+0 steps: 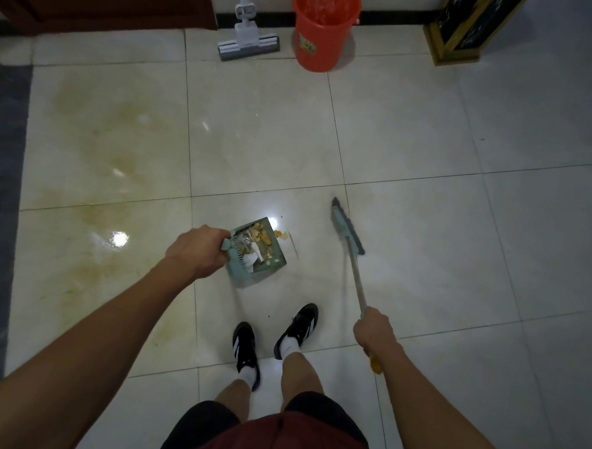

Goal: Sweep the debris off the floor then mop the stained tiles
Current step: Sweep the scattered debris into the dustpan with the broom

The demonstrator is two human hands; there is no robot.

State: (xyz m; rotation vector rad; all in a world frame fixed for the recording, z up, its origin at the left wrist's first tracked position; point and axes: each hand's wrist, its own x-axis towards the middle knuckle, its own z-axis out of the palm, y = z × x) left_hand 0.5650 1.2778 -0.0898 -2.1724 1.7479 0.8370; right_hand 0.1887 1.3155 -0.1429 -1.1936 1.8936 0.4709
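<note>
My left hand (197, 251) grips the handle of a teal dustpan (272, 262) that holds orange peel, paper scraps and other debris. A few orange bits (280, 235) lie on the tile just past its lip. My right hand (373, 328) grips the thin handle of a teal broom (347, 228), whose head sits on the floor to the right of the dustpan, apart from it. Yellowish stains (120, 146) spread over the tiles on the left. A white sponge mop (247, 41) leans at the far wall beside an orange bucket (323, 30).
A grey rug (0, 174) runs along the left edge. A dark wooden door (104, 1) is at the back left and a dark framed stand (469, 27) at the back right. My feet in black shoes (271, 336) stand just behind the dustpan.
</note>
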